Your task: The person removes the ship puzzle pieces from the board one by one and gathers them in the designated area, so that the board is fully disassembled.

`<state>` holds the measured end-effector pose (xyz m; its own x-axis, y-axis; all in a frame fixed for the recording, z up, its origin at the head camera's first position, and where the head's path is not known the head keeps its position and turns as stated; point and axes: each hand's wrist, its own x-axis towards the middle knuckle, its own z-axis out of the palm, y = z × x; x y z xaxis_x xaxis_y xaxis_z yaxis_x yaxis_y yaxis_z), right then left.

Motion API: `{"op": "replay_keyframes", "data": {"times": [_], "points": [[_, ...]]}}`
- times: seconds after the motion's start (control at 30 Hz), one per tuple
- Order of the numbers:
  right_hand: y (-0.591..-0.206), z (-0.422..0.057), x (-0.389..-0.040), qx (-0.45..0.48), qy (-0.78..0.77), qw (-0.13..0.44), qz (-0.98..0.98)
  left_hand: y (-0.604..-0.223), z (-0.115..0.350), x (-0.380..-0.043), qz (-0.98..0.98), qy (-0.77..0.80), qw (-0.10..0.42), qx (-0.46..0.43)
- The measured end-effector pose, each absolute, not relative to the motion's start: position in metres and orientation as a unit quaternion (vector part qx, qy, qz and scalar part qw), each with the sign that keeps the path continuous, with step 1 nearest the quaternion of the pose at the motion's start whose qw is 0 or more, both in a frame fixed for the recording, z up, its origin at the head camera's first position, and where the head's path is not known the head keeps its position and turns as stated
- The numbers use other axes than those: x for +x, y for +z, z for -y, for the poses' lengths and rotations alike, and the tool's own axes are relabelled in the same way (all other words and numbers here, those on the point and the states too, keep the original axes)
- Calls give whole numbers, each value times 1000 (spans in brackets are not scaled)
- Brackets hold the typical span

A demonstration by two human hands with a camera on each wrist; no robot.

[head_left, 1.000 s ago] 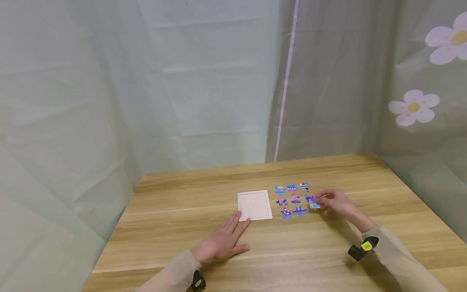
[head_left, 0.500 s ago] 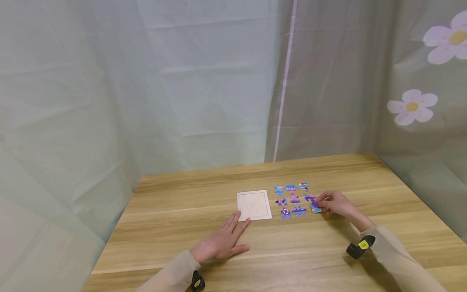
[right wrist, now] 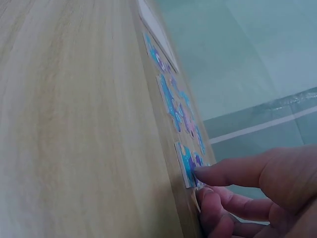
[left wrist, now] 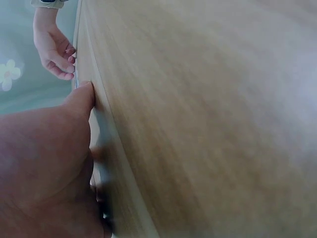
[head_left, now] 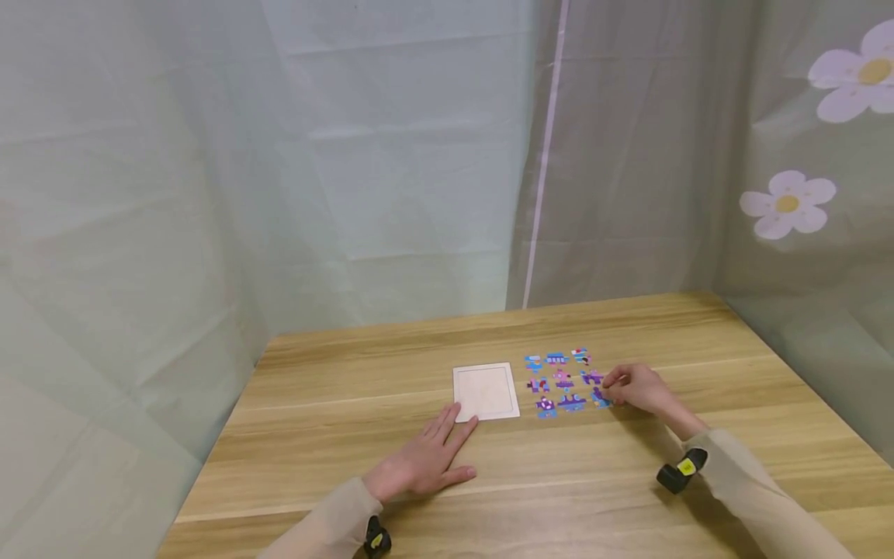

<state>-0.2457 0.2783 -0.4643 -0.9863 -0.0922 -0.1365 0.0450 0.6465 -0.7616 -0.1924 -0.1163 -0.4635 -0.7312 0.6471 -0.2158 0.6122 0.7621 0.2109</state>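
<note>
In the head view my left hand (head_left: 426, 462) lies flat with straight fingers. Its fingertips rest at the near-left corner of a white square puzzle tray (head_left: 486, 392). To the right of the tray, several blue, purple and pink jigsaw pieces (head_left: 563, 380) lie apart in rows. At their near-right corner my right hand (head_left: 641, 388) pinches one blue and purple jigsaw piece (head_left: 601, 398) by its edge. The right wrist view shows the thumb on this piece (right wrist: 186, 166), which lies low at the tabletop, with the other fingers curled beside it.
The wooden table (head_left: 335, 435) carries the tray and the pieces near its middle. Pale curtains (head_left: 391, 171) hang behind and at the left; the right one bears white flowers (head_left: 789, 204). Each wrist wears a small black camera (head_left: 673, 477).
My right hand has lowered the blue and purple jigsaw piece and turned it into line with its row, at the near-right corner. My left hand has stayed in place.
</note>
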Motion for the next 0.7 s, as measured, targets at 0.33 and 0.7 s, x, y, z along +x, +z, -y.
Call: {"op": "replay_keyframes", "data": {"times": [0.33, 0.7], "points": [[-468, -278, -250, -7, -419, 76, -905, -466, 117, -194, -926, 79, 133, 345], [-462, -267, -250, -56, -400, 15, -915, -460, 117, -202, -933, 90, 112, 329]]}}
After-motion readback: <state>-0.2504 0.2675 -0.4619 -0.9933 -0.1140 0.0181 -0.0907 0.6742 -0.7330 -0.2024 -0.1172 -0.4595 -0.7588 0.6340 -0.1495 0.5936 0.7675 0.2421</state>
